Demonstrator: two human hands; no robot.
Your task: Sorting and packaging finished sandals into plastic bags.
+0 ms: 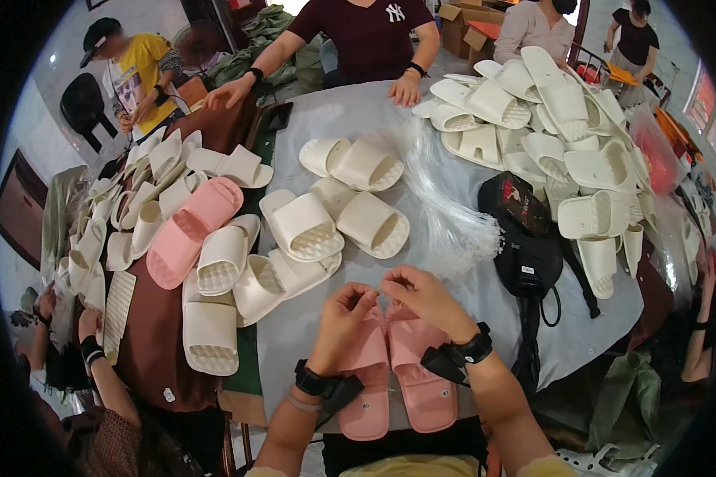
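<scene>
Two pink slippers (pixel 365 409) lie side by side in front of me at the table's near edge, their straps close together. Over their far ends, my left hand (pixel 344 322) and my right hand (pixel 426 300) are closed, fingertips pinched near each other. Whatever is between the fingers is too fine to make out. Black bands circle both wrists, with dark units hanging over the slippers. Beyond my hands lies a bundle of clear plastic strands (pixel 453 211). Several cream slippers (pixel 309 226) lie to the left of it, in pairs.
A large heap of cream slippers (pixel 557 135) covers the far right, with a black bag (pixel 525 254) before it. More slippers, including a pink pair (pixel 195 230), crowd the left. Across the grey table (pixel 485 334) a person in a dark shirt (pixel 362 40) reaches leftward. Other people's arms appear at both sides.
</scene>
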